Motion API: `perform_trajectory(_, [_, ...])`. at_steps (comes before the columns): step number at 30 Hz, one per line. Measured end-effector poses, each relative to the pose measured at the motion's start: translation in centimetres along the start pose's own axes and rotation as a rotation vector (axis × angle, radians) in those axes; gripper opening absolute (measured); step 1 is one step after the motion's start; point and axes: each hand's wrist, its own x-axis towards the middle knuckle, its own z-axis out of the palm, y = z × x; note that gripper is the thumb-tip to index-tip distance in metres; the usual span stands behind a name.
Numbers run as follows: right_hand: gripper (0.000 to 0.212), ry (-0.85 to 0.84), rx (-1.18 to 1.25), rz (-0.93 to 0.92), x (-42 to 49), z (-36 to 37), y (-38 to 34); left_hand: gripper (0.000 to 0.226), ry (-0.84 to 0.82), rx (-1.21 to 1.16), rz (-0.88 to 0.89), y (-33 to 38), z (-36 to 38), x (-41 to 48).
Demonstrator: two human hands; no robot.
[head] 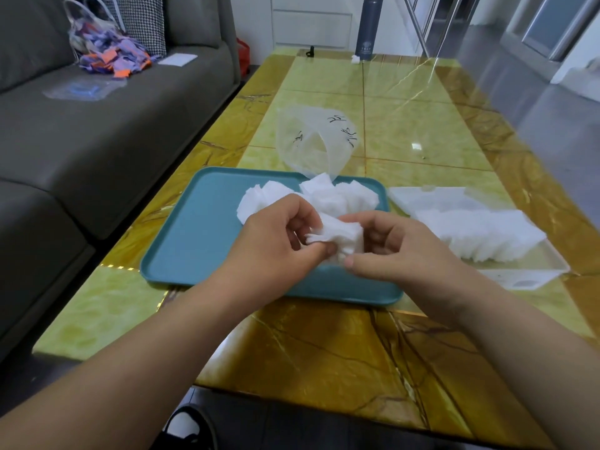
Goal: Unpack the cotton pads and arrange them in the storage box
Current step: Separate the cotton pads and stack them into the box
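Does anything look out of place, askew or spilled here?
Two things. The white cotton pads in the clear plastic storage box lean over in an uneven row, and a small white scrap lies alone at the far end of the yellow marble table, beside a dark cylinder. The heap on the teal tray is just unsorted.

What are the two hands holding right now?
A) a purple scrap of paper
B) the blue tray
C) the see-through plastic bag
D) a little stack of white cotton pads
D: the left hand and the right hand both pinch the little stack of white cotton pads between them, in front of the blue tray.
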Motion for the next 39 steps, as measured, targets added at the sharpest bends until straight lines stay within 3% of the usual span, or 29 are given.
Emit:
perform_trajectory(2, [0.048,0.031,-0.094,-0.009,-0.1,0.3,0.3,0.044,-0.003,0.06,-0.017,-0.2,0.3,0.0])
perform_trajectory(4, [0.038,0.074,-0.136,-0.015,0.0,0.3,0.6,0.056,-0.069,0.124,-0.032,-0.3,0.7,-0.2])
perform_trajectory(8, [0.033,0.051,-0.276,0.006,0.0,-0.1,1.3,0.013,-0.182,0.243,-0.029,0.0,1.4,-0.7])
perform_trajectory(11, [0.041,0.112,-0.402,0.015,0.1,0.3,2.0,0.015,-0.199,0.304,-0.078,0.0,1.7,-0.9])
perform_trajectory(16, [0.045,0.233,-0.347,0.024,0.2,1.0,2.3,0.02,-0.198,0.297,-0.135,-0.4,1.9,-0.6])
perform_trajectory(22, [0.048,0.226,-0.361,0.025,-0.3,1.8,1.5,0.011,-0.214,0.264,-0.105,-0.3,2.1,-0.5])
perform_trajectory(24, [0.043,0.245,-0.326,-0.003,-0.3,1.6,1.5,0.009,-0.212,0.223,-0.088,-0.4,1.8,-0.3])
perform_trajectory(29, [0.059,0.234,-0.271,-0.031,-1.0,0.1,0.1,0.008,-0.249,-0.118,-0.073,0.4,1.4,-0.1])
perform_trajectory(33, [0.045,0.259,-0.187,-0.035,-2.2,-1.8,-0.4,0.009,-0.264,-0.275,-0.106,1.9,2.7,-0.1])
perform_trajectory(37, [0.028,0.179,0.082,0.007,-3.4,-3.4,-0.4,0.015,-0.269,-0.333,-0.093,3.5,4.2,-0.1])
perform_trajectory(39, [0.021,0.235,0.112,0.009,-4.1,-4.4,-0.5,0.017,-0.245,-0.346,-0.087,4.4,5.2,0.0])
